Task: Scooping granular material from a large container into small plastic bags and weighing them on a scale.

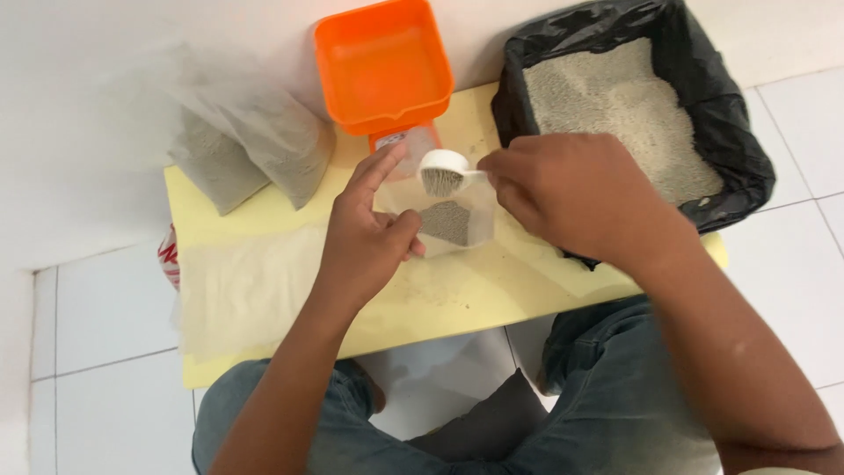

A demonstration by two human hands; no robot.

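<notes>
We took this for a home, probably a spare corner used for packing by hand. We saw white floor tiles meeting a plain white wall, a low yellow board serving as a table, and the person sitting on the floor in jeans.

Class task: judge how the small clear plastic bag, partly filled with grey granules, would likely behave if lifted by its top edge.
The small clear plastic bag looks thin, so it would probably sag. Its grey granules sit low, likely making it bottom-heavy. The left hand holds it open, which suggests it might collapse or tip if released.
</notes>
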